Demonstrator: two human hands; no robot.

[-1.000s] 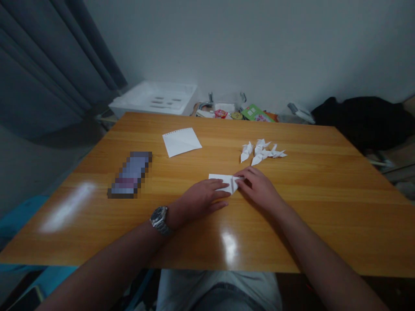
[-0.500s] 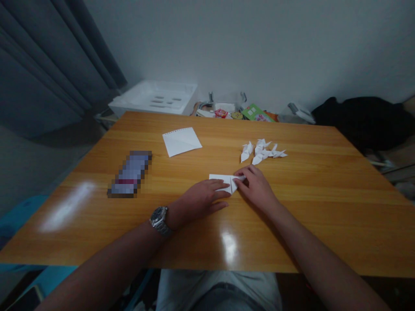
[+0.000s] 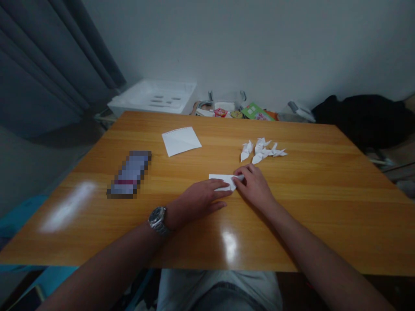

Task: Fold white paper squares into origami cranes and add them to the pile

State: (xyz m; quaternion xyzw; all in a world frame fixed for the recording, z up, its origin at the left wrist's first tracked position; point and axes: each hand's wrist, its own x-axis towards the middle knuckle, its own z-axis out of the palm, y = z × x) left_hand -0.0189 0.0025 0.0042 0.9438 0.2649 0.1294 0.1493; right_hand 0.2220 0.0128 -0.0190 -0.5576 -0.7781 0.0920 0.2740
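A small folded piece of white paper [image 3: 215, 176] lies on the wooden table in front of me. My left hand [image 3: 205, 198] rests over its near left part, fingers stretched out and pressing it down flat. The thumb of that hand lies apart on the tabletop, and a metal watch [image 3: 157, 217] is on the wrist. With thumb and fingertips my right hand [image 3: 254, 183] pinches the right end of the paper, which the fingers partly hide. Just beyond the right hand sit several white folded paper figures [image 3: 261, 151] in a cluster.
A loose white sheet [image 3: 182, 141] with a perforated edge lies at the back left of the table [image 3: 324, 181]. Left of my hands is a pixelated phone [image 3: 131, 175]. Behind the table stand a white tray [image 3: 129, 103], small packets and a green booklet [image 3: 257, 112].
A flap that stood out near the right fingers now looks flatter against the paper. Both hands have stayed almost in place, with the left fingertips slightly farther right.
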